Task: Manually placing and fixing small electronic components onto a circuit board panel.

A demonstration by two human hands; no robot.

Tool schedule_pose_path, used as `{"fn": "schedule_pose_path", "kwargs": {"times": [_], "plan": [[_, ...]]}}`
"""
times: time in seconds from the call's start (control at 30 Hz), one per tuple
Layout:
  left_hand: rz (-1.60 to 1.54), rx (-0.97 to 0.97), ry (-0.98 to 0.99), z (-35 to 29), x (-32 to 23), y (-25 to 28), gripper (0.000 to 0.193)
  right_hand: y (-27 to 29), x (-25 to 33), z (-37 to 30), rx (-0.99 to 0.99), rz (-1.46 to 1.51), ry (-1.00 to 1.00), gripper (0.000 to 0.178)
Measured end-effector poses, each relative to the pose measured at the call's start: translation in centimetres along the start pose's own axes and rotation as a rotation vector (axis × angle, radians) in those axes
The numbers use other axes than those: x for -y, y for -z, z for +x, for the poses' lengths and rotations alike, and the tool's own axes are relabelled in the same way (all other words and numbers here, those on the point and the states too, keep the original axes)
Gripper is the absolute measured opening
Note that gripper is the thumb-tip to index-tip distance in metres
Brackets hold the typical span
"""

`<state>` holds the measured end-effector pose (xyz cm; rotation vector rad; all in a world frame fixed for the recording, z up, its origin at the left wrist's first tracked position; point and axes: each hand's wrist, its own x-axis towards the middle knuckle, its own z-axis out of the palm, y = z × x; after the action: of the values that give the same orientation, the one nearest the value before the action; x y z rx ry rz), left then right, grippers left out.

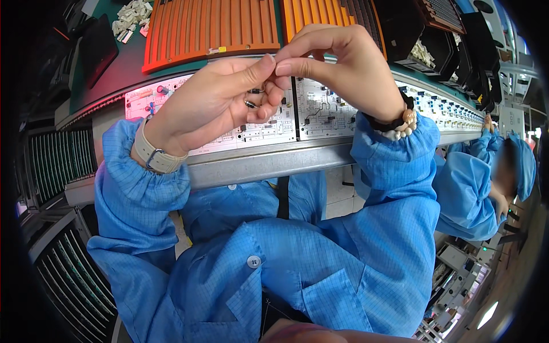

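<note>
Above the circuit boards my two hands meet fingertip to fingertip. My left hand (209, 103) is closed, its curled fingers keeping a few small black electronic components (251, 104) with metal ends against the palm. The thumb and forefinger of my right hand (354, 63) pinch together at the left thumb tip; whatever lies between them is too small or hidden to name. Below the hands is a white circuit board (267, 132) with parts on it, partly covered by my left hand. Another white circuit board (326, 108) lies beside it, under my right hand.
Orange ridged trays (211, 28) stand behind the boards. A metal rail (269, 170) runs along the near edge. White small parts (131, 18) lie far left; black bins (437, 54) stand far right. Board racks (63, 163) are at left. Another person in blue (466, 186) sits right.
</note>
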<state>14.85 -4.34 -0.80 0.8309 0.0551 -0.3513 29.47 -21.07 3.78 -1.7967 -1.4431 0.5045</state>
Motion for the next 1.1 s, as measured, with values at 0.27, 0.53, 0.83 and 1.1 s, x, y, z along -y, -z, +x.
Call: {"fn": "schedule_pose_path", "kwargs": {"times": [0.27,0.53,0.83,1.1], "plan": [[0.07,-0.094,-0.014,-0.2,-0.4,-0.4,0.048,0.7,-0.3,0.2,0.029,0.075,-0.01,0.014],[0.236,-0.338,-0.093,-0.4,-1.1,-0.1,0.032,-0.3,-2.2,0.3,0.162,-0.233,-0.08,0.013],[0.327,-0.32,-0.074,-0.2,-1.2,-0.3,0.025,-1.2,-2.0,0.7,0.179,-0.362,-0.155,0.013],[0.329,-0.232,0.072,-0.3,-1.3,0.3,0.027,-1.6,-2.8,0.2,0.138,-0.394,-0.049,0.014]]}}
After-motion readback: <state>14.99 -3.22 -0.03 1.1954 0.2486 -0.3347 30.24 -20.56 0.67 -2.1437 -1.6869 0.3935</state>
